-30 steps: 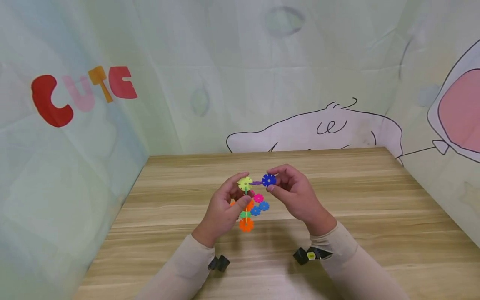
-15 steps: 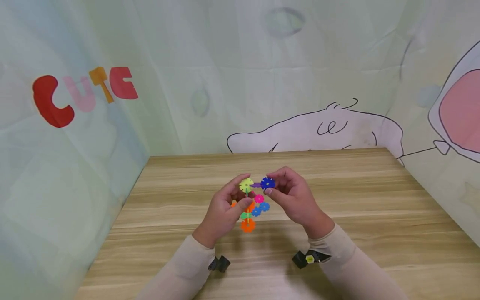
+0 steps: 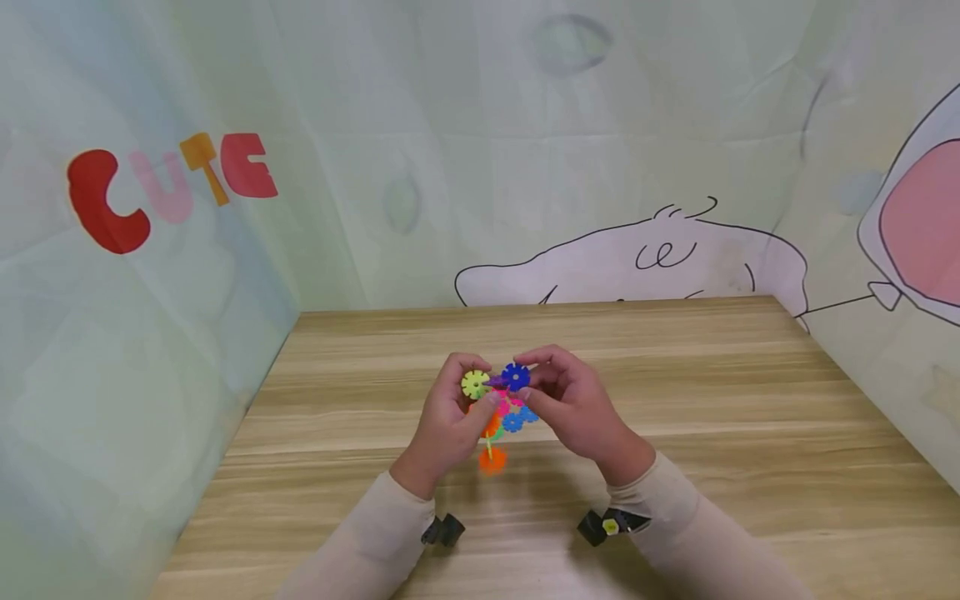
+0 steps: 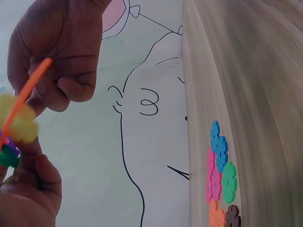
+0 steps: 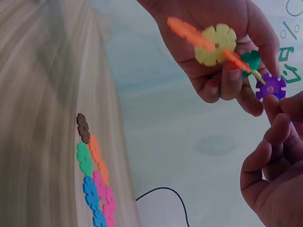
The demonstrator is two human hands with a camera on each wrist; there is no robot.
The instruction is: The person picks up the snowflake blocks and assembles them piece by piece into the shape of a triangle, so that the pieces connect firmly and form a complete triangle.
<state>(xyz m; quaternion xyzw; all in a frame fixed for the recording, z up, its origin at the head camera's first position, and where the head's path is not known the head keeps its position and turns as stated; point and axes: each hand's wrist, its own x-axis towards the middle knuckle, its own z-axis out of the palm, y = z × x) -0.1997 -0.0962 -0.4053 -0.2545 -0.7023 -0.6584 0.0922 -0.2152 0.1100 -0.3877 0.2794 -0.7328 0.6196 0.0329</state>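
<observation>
A chain of slotted snowflake discs hangs above the table between both hands. My left hand (image 3: 448, 421) holds it near the light yellow disc (image 3: 475, 384), thumb and fingers around the chain. Between thumb and fingertips of my right hand (image 3: 583, 410) is a dark blue disc (image 3: 515, 377) at the chain's other end. A purple disc (image 5: 271, 88) links the two. Lower down dangle another yellow disc (image 5: 215, 45) and an orange disc (image 3: 492, 460). A dark green disc (image 5: 252, 61) shows by the left fingers in the right wrist view.
Loose discs lie flat on the wooden table (image 3: 360, 400) beneath the hands: blue ones (image 4: 221, 151), pink ones (image 4: 213, 177), a green one (image 4: 229, 183), an orange one (image 4: 217, 215) and a brown one (image 4: 233, 216). A printed cloth (image 3: 390, 150) stands behind the table.
The right hand has moved left and slightly down, bringing the blue disc closer to the light yellow one. The chain has tilted, and its light yellow disc has shifted left and down.
</observation>
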